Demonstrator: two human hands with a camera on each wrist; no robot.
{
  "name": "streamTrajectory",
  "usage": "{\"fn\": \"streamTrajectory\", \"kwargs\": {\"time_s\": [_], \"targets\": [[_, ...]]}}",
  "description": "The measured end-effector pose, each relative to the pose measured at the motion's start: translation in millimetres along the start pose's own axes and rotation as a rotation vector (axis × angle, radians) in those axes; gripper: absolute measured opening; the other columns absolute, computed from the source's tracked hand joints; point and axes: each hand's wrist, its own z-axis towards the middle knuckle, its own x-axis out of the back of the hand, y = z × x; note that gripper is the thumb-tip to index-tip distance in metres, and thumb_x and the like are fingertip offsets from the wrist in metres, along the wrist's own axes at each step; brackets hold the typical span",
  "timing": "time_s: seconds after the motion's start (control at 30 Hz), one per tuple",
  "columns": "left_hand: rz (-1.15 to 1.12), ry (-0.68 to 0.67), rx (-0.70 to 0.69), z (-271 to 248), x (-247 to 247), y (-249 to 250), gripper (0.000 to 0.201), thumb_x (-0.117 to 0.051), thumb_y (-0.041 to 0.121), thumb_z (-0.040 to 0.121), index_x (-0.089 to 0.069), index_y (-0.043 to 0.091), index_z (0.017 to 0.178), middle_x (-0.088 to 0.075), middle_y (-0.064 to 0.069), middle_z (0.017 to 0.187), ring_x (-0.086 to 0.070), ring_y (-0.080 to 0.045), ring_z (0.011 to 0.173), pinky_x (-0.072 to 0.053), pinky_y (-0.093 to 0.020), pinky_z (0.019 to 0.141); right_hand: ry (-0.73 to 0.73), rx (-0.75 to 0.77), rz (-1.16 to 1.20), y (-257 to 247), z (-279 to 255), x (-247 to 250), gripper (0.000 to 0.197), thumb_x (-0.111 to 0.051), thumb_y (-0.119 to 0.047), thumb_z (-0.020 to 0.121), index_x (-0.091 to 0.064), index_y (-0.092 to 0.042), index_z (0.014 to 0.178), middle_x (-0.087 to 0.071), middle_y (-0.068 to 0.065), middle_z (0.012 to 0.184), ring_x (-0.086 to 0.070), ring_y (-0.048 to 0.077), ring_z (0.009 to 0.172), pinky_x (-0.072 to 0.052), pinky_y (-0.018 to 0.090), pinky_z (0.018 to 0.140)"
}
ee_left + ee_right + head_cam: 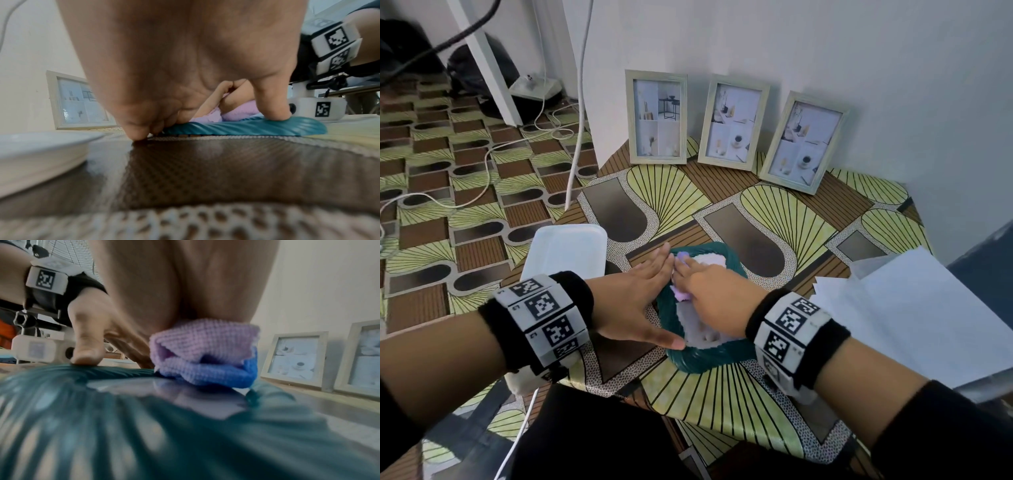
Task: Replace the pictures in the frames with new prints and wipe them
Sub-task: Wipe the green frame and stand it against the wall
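Note:
A teal ribbed picture frame (709, 359) lies flat on the patterned table, glass up. My left hand (650, 291) lies open along its left edge, fingers straight, with the thumb (86, 350) pressing the near rim. My right hand (709, 291) grips a folded lilac cloth (679, 294) and presses it on the glass near the far left corner. From the right wrist the cloth (205, 356) sits bunched under the palm on the glass (164, 394). Three pale wooden frames (656, 118) (732, 126) (803, 142) with prints lean upright against the wall.
A white plastic tray (568, 253) sits just left of my left hand, at the table's left edge. A stack of white paper sheets (893, 308) lies at the right. Cables (571, 154) run over the floor beyond the table's left side.

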Motion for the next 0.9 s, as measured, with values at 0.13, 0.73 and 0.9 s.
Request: {"fn": "streamTrajectory", "kwargs": {"time_s": [0.13,0.73,0.9], "targets": [[-0.003,0.002,-0.003,-1,1,1,0.131,-0.049,0.085,0.071,0.031,0.014,0.147,0.044,-0.001,0.151,0.031,-0.010,0.142,0.008,-0.022,0.115,0.085,0.016,0.066,-9,-6,-6,0.065,-0.044,-0.017,0.100,-0.011,-0.005,0.156,-0.002,0.010,0.165,-0.010,0.020,0.152,-0.026,0.041,0.118],[0.023,-0.012,0.008,-2,2,3,0.134,-0.045,0.090,0.066,0.033,0.016,0.146,0.044,0.003,0.150,0.029,-0.008,0.143,0.007,-0.024,0.117,0.159,0.003,0.128,40,-63,-53,0.048,-0.035,-0.007,0.102,-0.038,-0.010,0.149,-0.026,0.008,0.160,-0.022,0.028,0.147,-0.020,0.041,0.120],[0.015,-0.019,0.018,-3,3,5,0.134,-0.047,0.090,0.066,0.032,0.016,0.146,0.045,0.004,0.148,0.030,-0.008,0.142,0.007,-0.024,0.117,0.187,-0.128,0.100,41,-28,-37,0.051,-0.040,-0.006,0.098,-0.038,-0.009,0.148,-0.026,0.011,0.159,-0.022,0.032,0.146,-0.024,0.046,0.118]]}}
